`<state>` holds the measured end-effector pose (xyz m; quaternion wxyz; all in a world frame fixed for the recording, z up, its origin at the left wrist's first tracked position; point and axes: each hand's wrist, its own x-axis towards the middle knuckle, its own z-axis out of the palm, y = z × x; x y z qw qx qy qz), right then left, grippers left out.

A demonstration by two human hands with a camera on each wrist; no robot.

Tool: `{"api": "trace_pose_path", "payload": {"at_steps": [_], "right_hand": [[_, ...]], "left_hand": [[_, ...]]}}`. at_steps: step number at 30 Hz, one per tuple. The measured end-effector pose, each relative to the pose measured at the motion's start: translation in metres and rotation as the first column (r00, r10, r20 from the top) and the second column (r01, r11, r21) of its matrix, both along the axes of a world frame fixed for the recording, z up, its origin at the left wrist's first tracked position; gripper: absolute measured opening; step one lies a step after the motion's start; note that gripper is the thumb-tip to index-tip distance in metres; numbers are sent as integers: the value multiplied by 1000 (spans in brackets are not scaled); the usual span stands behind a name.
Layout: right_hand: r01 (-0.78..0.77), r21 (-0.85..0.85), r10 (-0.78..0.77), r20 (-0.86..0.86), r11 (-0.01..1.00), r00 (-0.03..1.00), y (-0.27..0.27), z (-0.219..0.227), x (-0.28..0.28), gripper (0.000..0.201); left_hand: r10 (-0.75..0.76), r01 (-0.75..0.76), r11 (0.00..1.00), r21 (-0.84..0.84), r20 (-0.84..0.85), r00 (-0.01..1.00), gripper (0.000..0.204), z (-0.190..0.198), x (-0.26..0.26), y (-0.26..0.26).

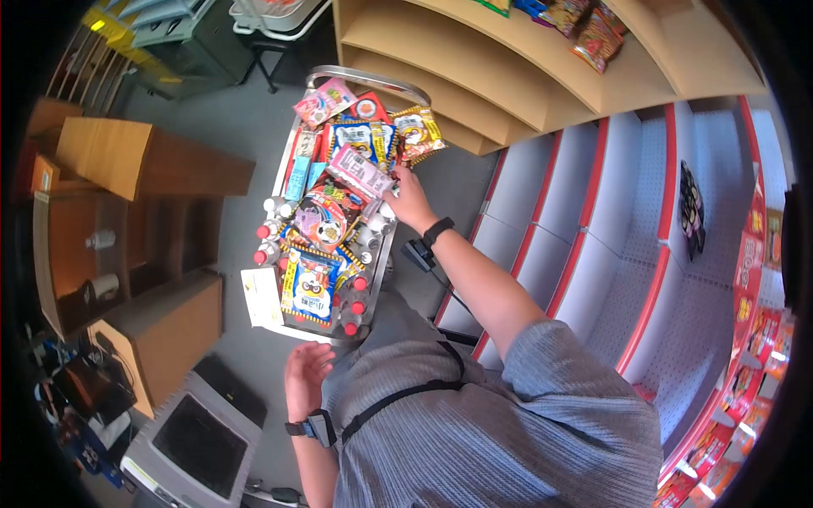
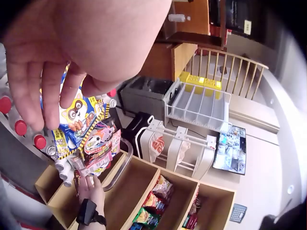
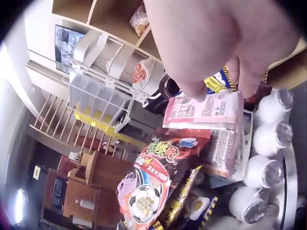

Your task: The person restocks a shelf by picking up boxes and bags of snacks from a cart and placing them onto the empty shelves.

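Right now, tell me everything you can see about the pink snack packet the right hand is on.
The pink snack packet is a flat, glossy plastic pouch, pink with a white printed panel of small text on the side facing the right wrist camera. It lies on top of the pile of snack bags in the cart, beside white bottles. The right hand pinches its upper edge between its fingertips.

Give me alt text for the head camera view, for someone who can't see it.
Seen from above, a person's right hand grips a pink snack packet on a cart piled with colourful snack bags and red-capped bottles. The left hand hangs open near their grey shirt; mostly bare shelves stand alongside.
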<state>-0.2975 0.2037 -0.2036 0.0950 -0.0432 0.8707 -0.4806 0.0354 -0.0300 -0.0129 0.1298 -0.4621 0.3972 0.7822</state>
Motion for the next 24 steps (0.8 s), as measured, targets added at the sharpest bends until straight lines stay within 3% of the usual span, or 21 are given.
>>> {"api": "trace_pose_path", "payload": {"at_steps": [2,6,8,9,11,13,15,17,19,21,24], "right_hand": [[-18,25,16,91,1000,996,-13,-5,-9,55],[-80,189,68,72,979,995,-25,-2,0,54],[-65,189,93,-146,980,985,-18,-11,11,47],[-64,190,92,-139,980,986,-15,-8,18,47],[95,11,-94,-28,995,995,-6,5,28,39],[171,-8,-171,-28,985,985,13,5,35,34],[142,11,-142,-54,990,988,36,-4,41,30],[134,-147,-116,125,980,985,45,17,48,25],[128,-181,-85,230,975,969,52,24,65,22],[9,-220,61,308,975,950,53,31,90,20],[-104,-226,186,381,969,906,38,49,127,15]], "left_hand": [[48,-48,999,0,4,999,36,-3,6,2],[73,-73,997,-1,2,997,37,-5,7,3],[74,-74,997,-1,18,997,37,-4,2,4],[73,-73,997,-2,32,997,37,-4,-1,4],[59,-59,998,5,45,997,37,-7,-10,1],[54,-55,998,10,75,996,36,-9,-20,1],[16,-14,999,-30,59,998,36,-8,-27,-2],[-19,20,999,-33,26,999,35,-19,-27,-9],[-36,37,992,-119,8,999,34,-16,-31,-13],[-28,28,988,-154,-1,1000,32,-18,-20,-25],[5,19,930,-366,66,998,26,-27,-4,-48]]}}
